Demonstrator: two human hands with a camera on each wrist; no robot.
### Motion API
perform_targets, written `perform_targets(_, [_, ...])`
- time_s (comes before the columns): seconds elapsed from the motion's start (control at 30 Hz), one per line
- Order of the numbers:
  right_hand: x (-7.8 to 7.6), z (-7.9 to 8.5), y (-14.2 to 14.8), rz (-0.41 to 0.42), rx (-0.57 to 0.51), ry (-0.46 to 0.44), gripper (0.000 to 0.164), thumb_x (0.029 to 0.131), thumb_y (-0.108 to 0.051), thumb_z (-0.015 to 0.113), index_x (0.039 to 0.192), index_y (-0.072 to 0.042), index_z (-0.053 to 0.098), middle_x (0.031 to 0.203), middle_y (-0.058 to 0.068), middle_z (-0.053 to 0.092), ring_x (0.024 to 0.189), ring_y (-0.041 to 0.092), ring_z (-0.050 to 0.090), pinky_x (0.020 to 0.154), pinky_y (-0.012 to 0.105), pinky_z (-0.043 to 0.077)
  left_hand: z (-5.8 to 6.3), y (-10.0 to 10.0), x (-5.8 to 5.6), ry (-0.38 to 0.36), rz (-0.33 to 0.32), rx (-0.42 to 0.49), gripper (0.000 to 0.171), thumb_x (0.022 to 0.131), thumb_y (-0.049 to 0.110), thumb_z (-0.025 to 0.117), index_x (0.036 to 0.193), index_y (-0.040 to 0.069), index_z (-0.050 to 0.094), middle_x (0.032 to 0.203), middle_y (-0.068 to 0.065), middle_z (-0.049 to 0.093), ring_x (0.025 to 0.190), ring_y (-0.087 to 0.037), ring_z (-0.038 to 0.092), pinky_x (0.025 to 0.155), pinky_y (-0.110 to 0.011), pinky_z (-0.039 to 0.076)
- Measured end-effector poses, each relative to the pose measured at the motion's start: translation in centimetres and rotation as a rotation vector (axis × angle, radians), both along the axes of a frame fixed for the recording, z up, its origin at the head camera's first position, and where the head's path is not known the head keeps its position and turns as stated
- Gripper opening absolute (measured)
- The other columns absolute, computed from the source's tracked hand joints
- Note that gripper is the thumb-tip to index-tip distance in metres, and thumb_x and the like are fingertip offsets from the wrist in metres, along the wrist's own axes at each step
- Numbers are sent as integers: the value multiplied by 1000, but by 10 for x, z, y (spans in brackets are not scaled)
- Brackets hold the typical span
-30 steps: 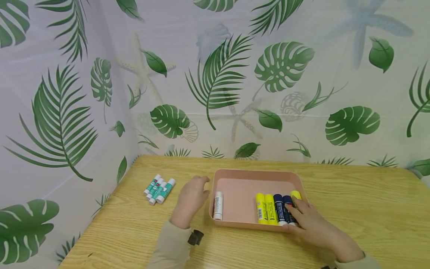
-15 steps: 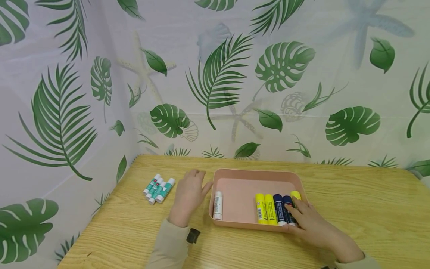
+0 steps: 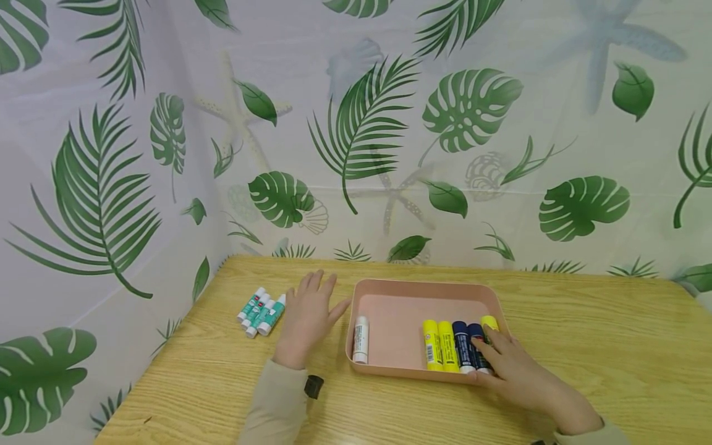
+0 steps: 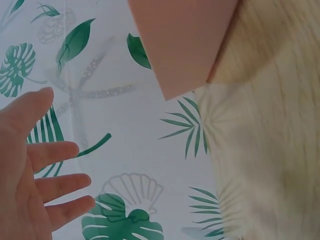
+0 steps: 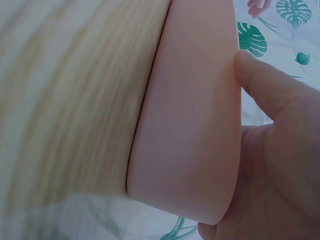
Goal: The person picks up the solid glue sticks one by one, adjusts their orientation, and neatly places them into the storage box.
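My left hand is over the wooden table, between a pink tray and several small white-and-teal glue sticks. It is empty, fingers spread, its index side overlapping the nearest teal stick in the head view. My right hand rests across the tray's front right corner. Its thumb lies at the front rim, and its fingers reach over a navy glue stick and a partly covered yellow glue stick. In the right wrist view the thumb touches the rim.
Two more yellow glue sticks lie beside the navy pair, and a white glue stick is against the tray's left wall. A leaf-patterned cloth hangs behind and left of the table. Each wrist has a dark strap piece.
My left hand has moved left and away from me, from the tray's left edge toward the teal glue sticks, its fingers spreading. The right hand and tray stay still.
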State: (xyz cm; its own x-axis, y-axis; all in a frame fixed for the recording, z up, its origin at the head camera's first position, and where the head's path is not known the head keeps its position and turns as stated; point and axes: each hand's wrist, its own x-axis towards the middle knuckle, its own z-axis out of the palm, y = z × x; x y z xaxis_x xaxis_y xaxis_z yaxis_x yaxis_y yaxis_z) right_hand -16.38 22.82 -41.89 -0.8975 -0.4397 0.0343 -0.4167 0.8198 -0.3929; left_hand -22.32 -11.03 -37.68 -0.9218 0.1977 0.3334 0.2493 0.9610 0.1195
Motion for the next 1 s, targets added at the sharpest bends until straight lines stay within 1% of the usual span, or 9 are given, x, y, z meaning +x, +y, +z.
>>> perform_targets(0.17, [0,1,-1,-9,8,-27,72,83,-54,47,129,2,42,137,30,21,124,48,15,97,59,13,-4,-7,-3,-48,12,-5,57,86,50,48,129,13,47,134,-13,38,124,-30,30,92,-57,27])
perform_targets(0.43, [-1,1,-2,-8,11,-22,71,84,-53,48,128,3,42,136,31,21,124,48,15,97,59,13,-7,-17,-6,-37,33,12,56,85,50,50,125,11,50,131,-14,42,119,-31,35,89,-54,31])
perform_targets(0.67, [-1,-1,-1,-1,4,-2,70,84,-51,49,127,3,43,136,31,23,123,48,16,97,59,14,-10,-26,-9,-66,71,24,57,85,48,50,127,10,48,130,-15,42,119,-32,36,88,-52,34])
perform_targets(0.8, [-1,-1,-1,1,2,-1,69,84,-50,49,127,3,43,136,31,23,123,48,16,97,59,14,-12,-31,-10,-85,88,51,57,86,47,51,128,8,46,129,-15,43,117,-33,37,87,-52,36])
perform_targets(0.9, [0,0,-1,-3,7,-11,70,84,-51,49,128,3,42,136,31,22,124,48,16,97,59,13,-12,-34,-9,-79,89,60,58,85,46,52,127,7,46,128,-16,44,116,-34,39,83,-51,39])
perform_targets(1.0, [0,2,-2,-10,10,-15,71,84,-52,49,128,3,42,136,30,22,124,48,16,97,59,14,-13,-37,-9,-54,87,62,57,84,45,54,125,6,48,124,-18,47,112,-35,42,78,-49,43])
